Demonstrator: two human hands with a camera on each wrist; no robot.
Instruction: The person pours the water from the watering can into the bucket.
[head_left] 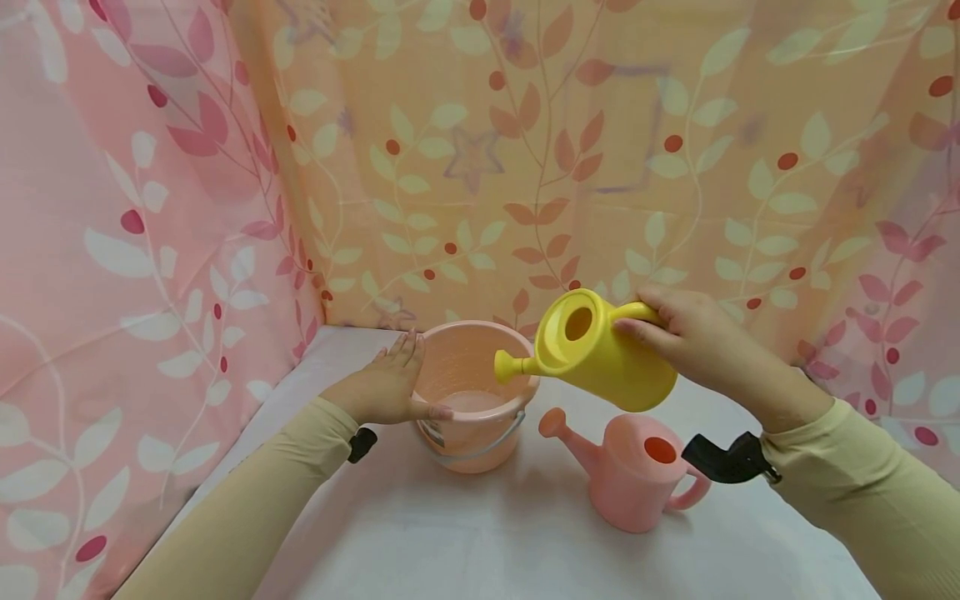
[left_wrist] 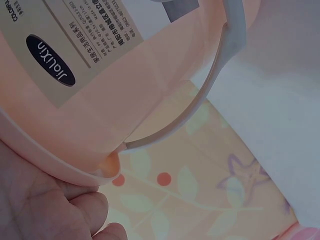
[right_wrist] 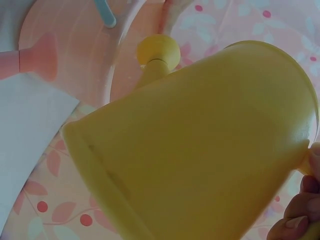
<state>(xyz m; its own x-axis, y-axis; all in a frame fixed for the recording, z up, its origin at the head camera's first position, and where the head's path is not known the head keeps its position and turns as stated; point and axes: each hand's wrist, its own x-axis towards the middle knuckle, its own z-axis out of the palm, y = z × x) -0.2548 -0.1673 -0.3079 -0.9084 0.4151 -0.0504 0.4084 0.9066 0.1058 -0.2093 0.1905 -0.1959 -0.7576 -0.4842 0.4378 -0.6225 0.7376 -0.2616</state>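
A yellow watering can (head_left: 615,358) hangs tilted over the right side of a peach bucket (head_left: 480,446), its spout head above the bucket's opening. My right hand (head_left: 693,337) grips the can's handle; the fingers (right_wrist: 292,227) also show at the edge of the right wrist view. Along the bucket's left rim rests my left hand (head_left: 386,379), fingers extended and thumb lying at the front rim. In the left wrist view the fingers (left_wrist: 90,210) touch the rim beside the grey bail handle (left_wrist: 195,105). No stream shows at the yellow spout.
A pink watering can (head_left: 637,479) stands on the white tablecloth (head_left: 450,542) to the right of the bucket, under the yellow can, its spout pointing left. Leaf-patterned curtains (head_left: 465,167) enclose the table at the back and both sides.
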